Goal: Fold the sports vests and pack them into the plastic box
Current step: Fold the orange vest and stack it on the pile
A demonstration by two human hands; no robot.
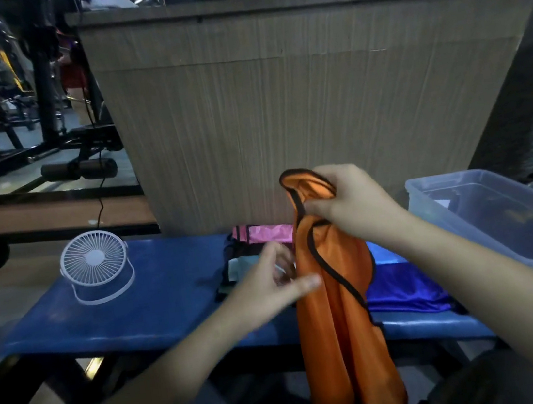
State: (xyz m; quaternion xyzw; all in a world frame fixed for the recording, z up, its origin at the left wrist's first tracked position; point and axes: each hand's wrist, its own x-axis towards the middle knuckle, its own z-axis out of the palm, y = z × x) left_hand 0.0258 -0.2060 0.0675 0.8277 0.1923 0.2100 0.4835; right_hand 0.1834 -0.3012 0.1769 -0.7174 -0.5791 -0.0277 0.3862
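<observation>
An orange sports vest (338,311) with black trim hangs in the air in front of the blue bench (155,299). My right hand (350,200) grips its shoulder straps at the top. My left hand (270,287) is at the vest's left edge at mid height, fingers spread and touching the cloth; a firm grip cannot be made out. A pink vest (264,233), a pale green one (238,267) and a blue one (407,288) lie on the bench behind the orange vest. The clear plastic box (499,213) stands at the right.
A small white desk fan (97,265) stands on the left part of the bench. A tall wood-grain counter panel (296,105) rises right behind the bench. Gym machines (26,133) fill the dark background at the left.
</observation>
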